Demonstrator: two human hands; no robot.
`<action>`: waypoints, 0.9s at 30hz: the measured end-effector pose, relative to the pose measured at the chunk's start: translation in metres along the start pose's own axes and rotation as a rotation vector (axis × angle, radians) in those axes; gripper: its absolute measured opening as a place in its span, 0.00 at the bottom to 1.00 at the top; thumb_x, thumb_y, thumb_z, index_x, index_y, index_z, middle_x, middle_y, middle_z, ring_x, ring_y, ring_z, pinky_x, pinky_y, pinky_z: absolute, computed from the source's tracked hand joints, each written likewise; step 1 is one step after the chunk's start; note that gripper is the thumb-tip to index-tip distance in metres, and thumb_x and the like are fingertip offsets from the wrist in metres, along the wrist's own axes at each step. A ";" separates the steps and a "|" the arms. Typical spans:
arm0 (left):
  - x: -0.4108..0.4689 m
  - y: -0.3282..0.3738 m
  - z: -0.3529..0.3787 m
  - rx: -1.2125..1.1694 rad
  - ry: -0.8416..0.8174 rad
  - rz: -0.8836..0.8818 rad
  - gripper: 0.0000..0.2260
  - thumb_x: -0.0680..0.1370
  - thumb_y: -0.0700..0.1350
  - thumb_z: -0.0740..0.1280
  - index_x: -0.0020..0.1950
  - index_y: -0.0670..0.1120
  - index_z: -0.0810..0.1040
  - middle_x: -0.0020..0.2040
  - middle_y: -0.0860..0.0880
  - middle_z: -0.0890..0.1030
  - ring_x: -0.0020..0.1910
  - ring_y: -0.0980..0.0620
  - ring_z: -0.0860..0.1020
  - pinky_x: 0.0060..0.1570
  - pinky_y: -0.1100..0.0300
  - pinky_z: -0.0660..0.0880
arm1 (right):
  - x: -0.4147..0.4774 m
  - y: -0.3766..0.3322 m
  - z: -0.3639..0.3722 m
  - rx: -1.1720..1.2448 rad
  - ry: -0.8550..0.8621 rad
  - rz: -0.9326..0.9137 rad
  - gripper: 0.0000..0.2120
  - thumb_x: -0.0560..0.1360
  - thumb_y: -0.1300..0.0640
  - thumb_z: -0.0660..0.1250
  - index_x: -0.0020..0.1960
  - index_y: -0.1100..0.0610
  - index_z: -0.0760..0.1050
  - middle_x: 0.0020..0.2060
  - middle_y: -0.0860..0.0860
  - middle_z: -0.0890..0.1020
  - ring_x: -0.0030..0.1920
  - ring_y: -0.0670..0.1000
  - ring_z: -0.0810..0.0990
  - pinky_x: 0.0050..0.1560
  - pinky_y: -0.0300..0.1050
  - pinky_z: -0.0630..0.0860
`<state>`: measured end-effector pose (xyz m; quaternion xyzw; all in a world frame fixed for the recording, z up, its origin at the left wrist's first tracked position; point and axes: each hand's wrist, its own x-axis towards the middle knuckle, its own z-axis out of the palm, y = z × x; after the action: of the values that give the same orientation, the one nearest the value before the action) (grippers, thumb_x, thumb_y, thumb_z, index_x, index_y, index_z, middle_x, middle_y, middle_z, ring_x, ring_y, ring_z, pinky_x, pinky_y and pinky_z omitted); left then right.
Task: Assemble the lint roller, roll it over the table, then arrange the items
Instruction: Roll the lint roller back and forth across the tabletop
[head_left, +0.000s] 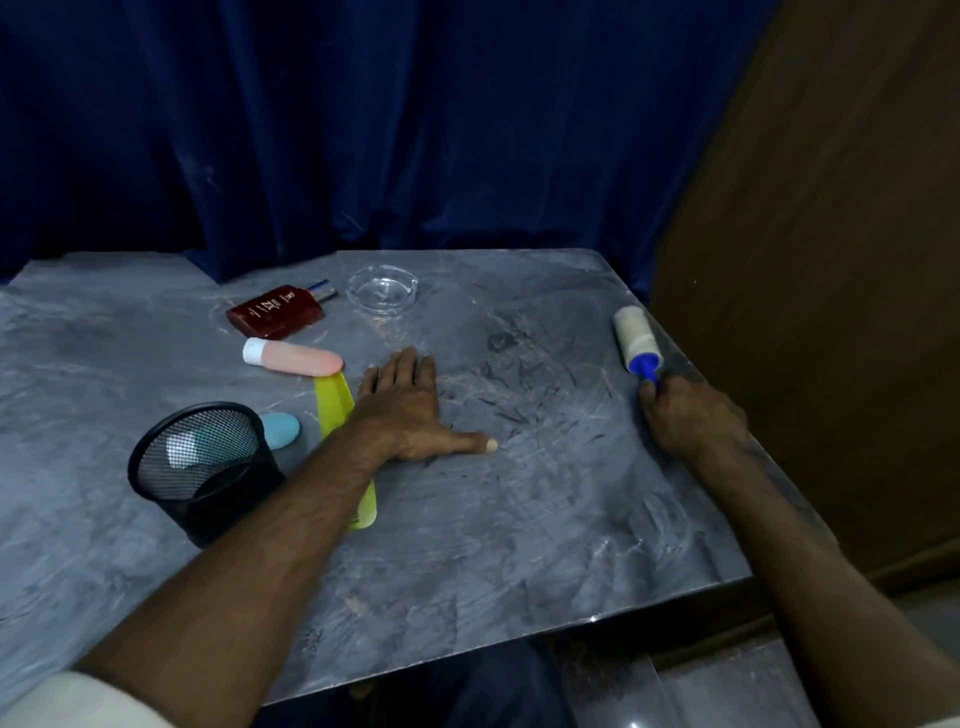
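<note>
The lint roller, a pale cylinder on a blue handle, lies against the grey marble table near its right edge. My right hand grips the blue handle just below the roll. My left hand rests flat on the table's middle, fingers spread, holding nothing. Its forearm crosses a yellow shoehorn.
A black mesh cup stands at the left with a light blue oval object behind it. A pink tube with a white cap, a dark red bottle and a clear glass ashtray lie farther back. A blue curtain hangs behind.
</note>
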<state>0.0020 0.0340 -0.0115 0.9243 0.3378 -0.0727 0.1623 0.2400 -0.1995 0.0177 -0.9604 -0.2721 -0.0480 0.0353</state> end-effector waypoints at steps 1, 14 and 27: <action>0.000 0.000 0.000 0.003 -0.002 0.001 0.73 0.57 0.89 0.58 0.88 0.47 0.39 0.89 0.44 0.39 0.88 0.46 0.39 0.85 0.43 0.39 | -0.001 -0.006 0.001 0.010 -0.005 -0.015 0.23 0.85 0.41 0.53 0.57 0.57 0.77 0.43 0.54 0.82 0.37 0.51 0.74 0.38 0.44 0.66; -0.002 0.005 -0.001 0.014 -0.003 -0.010 0.72 0.59 0.88 0.60 0.88 0.46 0.39 0.89 0.44 0.39 0.88 0.46 0.39 0.85 0.43 0.40 | -0.037 -0.107 0.010 0.047 0.007 -0.282 0.21 0.85 0.43 0.53 0.65 0.56 0.75 0.55 0.59 0.84 0.54 0.61 0.83 0.51 0.51 0.76; -0.003 0.005 -0.003 0.027 0.003 -0.008 0.65 0.66 0.82 0.66 0.88 0.46 0.40 0.89 0.44 0.40 0.88 0.45 0.40 0.85 0.44 0.40 | -0.064 -0.147 0.013 0.008 0.080 -0.465 0.19 0.85 0.44 0.54 0.62 0.56 0.76 0.53 0.58 0.85 0.52 0.61 0.85 0.47 0.49 0.75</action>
<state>0.0033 0.0297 -0.0072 0.9251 0.3408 -0.0765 0.1490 0.1092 -0.1064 0.0040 -0.8692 -0.4845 -0.0917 0.0378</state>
